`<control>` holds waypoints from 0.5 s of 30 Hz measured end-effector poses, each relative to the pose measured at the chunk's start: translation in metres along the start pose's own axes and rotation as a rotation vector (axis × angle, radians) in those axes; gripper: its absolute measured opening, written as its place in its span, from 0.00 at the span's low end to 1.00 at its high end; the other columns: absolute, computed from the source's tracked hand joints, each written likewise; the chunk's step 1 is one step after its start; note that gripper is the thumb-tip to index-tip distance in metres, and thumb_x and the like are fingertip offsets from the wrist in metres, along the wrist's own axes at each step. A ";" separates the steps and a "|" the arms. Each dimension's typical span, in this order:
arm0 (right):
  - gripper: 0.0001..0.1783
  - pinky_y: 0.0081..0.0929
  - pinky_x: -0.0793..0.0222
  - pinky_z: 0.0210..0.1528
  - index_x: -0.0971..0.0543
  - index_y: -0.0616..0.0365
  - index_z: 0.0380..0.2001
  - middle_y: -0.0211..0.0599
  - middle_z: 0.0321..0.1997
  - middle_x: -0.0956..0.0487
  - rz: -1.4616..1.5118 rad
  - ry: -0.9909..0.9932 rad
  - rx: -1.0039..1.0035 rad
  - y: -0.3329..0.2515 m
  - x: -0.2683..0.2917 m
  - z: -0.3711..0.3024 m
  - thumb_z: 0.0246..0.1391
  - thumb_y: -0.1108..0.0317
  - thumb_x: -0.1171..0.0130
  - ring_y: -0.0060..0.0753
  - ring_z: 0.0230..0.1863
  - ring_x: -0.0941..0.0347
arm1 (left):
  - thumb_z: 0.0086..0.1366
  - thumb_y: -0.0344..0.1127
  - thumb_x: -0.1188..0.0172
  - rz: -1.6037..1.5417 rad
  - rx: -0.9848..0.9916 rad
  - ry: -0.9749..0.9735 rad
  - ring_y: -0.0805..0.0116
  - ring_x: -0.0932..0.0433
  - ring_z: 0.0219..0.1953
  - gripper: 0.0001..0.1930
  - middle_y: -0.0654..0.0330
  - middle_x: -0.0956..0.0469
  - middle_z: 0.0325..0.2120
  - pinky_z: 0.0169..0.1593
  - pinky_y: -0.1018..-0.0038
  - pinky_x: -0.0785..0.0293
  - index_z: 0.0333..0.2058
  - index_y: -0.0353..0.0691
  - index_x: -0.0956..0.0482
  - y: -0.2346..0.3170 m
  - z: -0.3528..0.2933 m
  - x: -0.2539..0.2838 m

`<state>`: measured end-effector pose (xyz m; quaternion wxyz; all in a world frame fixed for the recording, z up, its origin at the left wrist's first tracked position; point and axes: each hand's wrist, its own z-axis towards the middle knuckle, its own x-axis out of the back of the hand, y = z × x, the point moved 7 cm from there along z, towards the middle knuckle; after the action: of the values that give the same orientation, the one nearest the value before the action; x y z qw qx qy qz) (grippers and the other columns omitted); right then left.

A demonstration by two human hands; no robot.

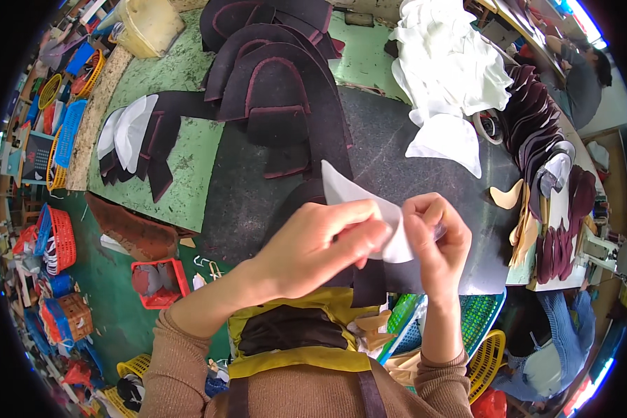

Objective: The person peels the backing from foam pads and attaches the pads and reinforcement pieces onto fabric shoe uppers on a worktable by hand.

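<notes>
In front of my body I hold a thin white curved piece (345, 189), pointed at its upper left end. My left hand (320, 244) has its fingers closed on the middle of it, while my right hand (435, 240) pinches its right end between thumb and fingers. A bit of clear film seems to show by the right fingers. Behind the hands, dark U-shaped shoe-upper pieces (275, 80) with maroon edges lie overlapped on a black work surface (390, 143). A similar white curved piece (444, 143) rests at the near edge of a heaped white pile (449, 59).
More white pieces (136, 132) lie on dark parts at the left. Stacked dark pieces (533, 118) and tan pieces (524, 230) line the right side. A cream bucket (150, 28) stands far left, a red basket (160, 282) below the table. Another person (582, 80) is far right.
</notes>
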<state>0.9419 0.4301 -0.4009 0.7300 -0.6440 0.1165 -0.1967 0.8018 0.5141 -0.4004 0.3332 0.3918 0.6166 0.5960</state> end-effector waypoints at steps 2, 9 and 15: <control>0.15 0.21 0.35 0.34 0.33 0.58 0.22 0.33 0.35 0.21 -0.318 -0.052 0.216 -0.019 -0.010 -0.001 0.54 0.79 0.36 0.18 0.31 0.34 | 0.69 0.41 0.38 0.190 0.013 -0.033 0.74 0.25 0.21 0.15 0.59 0.25 0.18 0.27 0.74 0.33 0.33 0.34 0.27 0.003 0.005 -0.008; 0.14 0.18 0.27 0.35 0.32 0.59 0.23 0.41 0.39 0.17 0.215 0.091 -0.102 0.006 -0.002 -0.005 0.64 0.77 0.45 0.18 0.31 0.22 | 0.71 0.38 0.41 -0.053 0.084 -0.155 0.75 0.24 0.31 0.12 0.60 0.24 0.28 0.34 0.74 0.30 0.39 0.33 0.27 -0.024 -0.016 0.006; 0.15 0.19 0.25 0.34 0.34 0.59 0.21 0.46 0.41 0.16 -0.084 -0.069 0.033 -0.011 -0.028 -0.008 0.59 0.80 0.43 0.26 0.37 0.17 | 0.69 0.47 0.38 -0.154 -0.042 -0.041 0.77 0.24 0.37 0.21 0.56 0.20 0.34 0.38 0.72 0.27 0.49 0.34 0.28 -0.032 -0.018 0.010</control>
<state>0.9118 0.4338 -0.3938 0.7352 -0.6427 0.0607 -0.2068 0.7787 0.5156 -0.4309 0.3987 0.3480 0.6254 0.5734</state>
